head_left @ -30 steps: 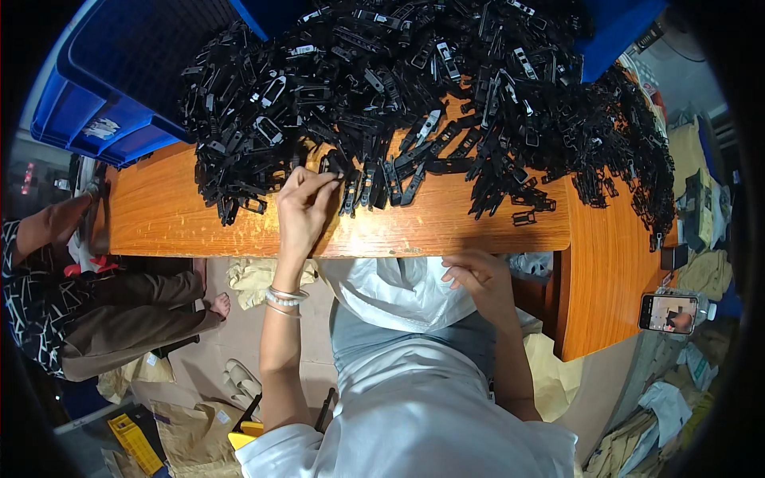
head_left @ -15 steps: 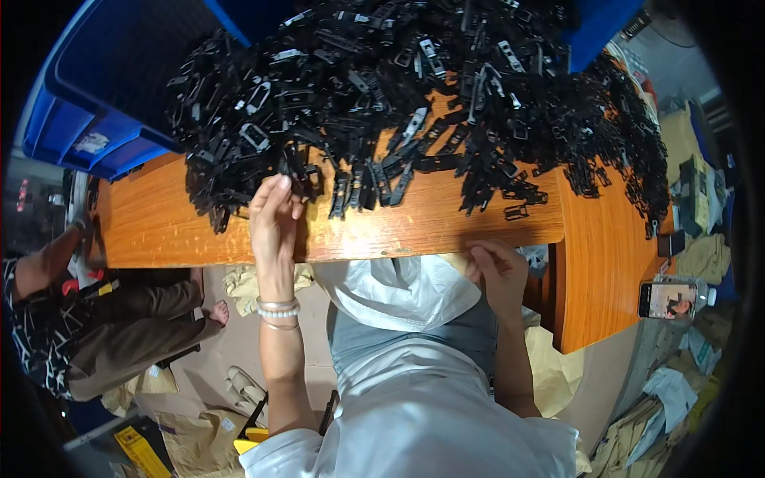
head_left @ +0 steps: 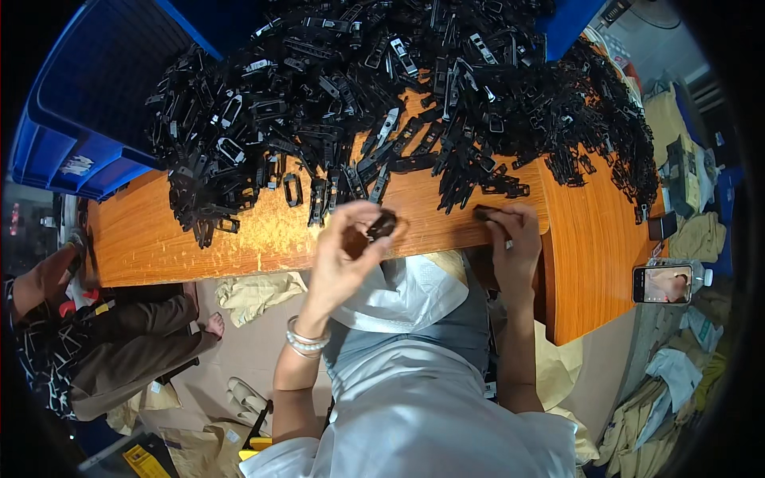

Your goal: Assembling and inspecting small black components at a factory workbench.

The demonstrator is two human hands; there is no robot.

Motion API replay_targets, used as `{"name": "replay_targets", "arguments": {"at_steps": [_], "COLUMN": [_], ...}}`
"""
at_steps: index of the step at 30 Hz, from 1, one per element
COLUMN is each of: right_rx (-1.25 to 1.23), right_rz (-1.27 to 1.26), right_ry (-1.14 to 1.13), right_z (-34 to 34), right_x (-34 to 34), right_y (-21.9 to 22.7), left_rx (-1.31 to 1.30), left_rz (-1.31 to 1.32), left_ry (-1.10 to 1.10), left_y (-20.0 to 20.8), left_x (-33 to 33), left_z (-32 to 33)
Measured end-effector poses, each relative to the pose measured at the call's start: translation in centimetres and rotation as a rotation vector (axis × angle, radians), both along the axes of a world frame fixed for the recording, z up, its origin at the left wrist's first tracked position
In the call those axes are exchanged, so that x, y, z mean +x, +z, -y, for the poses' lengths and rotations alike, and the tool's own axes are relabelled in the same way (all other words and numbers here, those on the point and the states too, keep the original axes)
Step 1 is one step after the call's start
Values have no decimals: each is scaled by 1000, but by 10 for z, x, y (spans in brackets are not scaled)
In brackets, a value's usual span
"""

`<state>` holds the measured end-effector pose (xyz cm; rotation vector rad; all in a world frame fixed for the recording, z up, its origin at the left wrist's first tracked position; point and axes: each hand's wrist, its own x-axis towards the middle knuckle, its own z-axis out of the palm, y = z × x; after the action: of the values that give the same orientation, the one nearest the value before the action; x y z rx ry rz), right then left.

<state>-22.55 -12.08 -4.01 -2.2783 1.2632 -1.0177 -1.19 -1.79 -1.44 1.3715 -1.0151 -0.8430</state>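
My left hand (head_left: 343, 251), with bracelets at its wrist, is closed on a small black plastic part (head_left: 383, 224), pinched between thumb and fingers above the table's front edge. To the right, my right hand (head_left: 516, 243) pinches another small dark piece (head_left: 483, 212) at its fingertips, near the table edge; its exact shape is hidden. Just beyond both hands spreads a large heap of black plastic parts (head_left: 319, 95), mostly long narrow frames and clips. A loose black frame (head_left: 293, 190) lies at the heap's near edge. The two hands are apart.
The heap covers much of the wooden table (head_left: 446, 231). A blue crate (head_left: 88, 151) stands at the left. A phone (head_left: 663, 284) stands upright at the right. Another person's leg (head_left: 143, 334) is at the left. A white bag (head_left: 414, 291) lies over my lap.
My left hand has left the heap's near edge and come right and nearer, now with a black part in it. My right hand has risen from below the edge with a dark piece.
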Motion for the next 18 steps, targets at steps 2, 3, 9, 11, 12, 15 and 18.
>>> {"name": "replay_targets", "arguments": {"at_steps": [2, 3, 9, 11, 12, 15, 18], "right_rx": [-26, -14, 61, 77, 77, 49, -80], "right_rz": [98, 148, 199, 175, 175, 148, 23], "right_ry": [61, 138, 385, 413, 412, 403, 405], "right_z": [-12, -20, -35, -34, -34, -35, -35], "right_x": [10, 17, 42, 42, 42, 41, 40], "right_y": [5, 10, 30, 29, 29, 31, 34], "left_rx": [-6, -47, -58, 10, 10, 79, 126], "left_rz": [148, 197, 241, 309, 308, 287, 276], "left_ry": [-91, -122, -139, -148, -148, -145, -142], "left_y": [-11, -16, 1, 5, 6, 10, 12], "left_x": [-5, -8, -25, -24, -24, -26, -27], "left_z": [3, 5, 5, 5, 4, 4, 3]}}
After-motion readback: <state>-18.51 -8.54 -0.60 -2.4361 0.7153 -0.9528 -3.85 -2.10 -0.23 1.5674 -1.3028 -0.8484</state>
